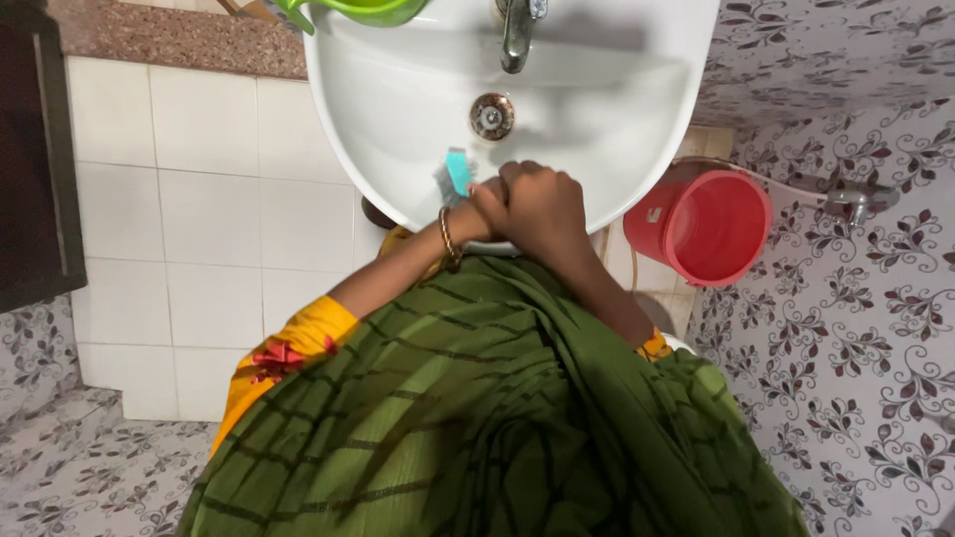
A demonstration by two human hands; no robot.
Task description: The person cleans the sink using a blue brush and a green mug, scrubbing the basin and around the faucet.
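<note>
My two hands meet at the near rim of a white wash basin [343,139]. My left hand [484,205], with a gold bangle on its wrist, is closed around a small teal brush-like object [458,171] that sticks out over the bowl. My right hand [545,207] lies right beside and partly over the left, its back to the camera and its fingers curled. What the right hand's fingers hold is hidden. A green checked cloth over my body covers the lower middle of the view.
A metal tap [515,35] stands above the round drain [491,115]. A green plastic mug [358,10] rests on the basin's far rim. A red bucket [711,224] stands on the floor under a wall tap [856,199]. A dark door [35,159] is on the left.
</note>
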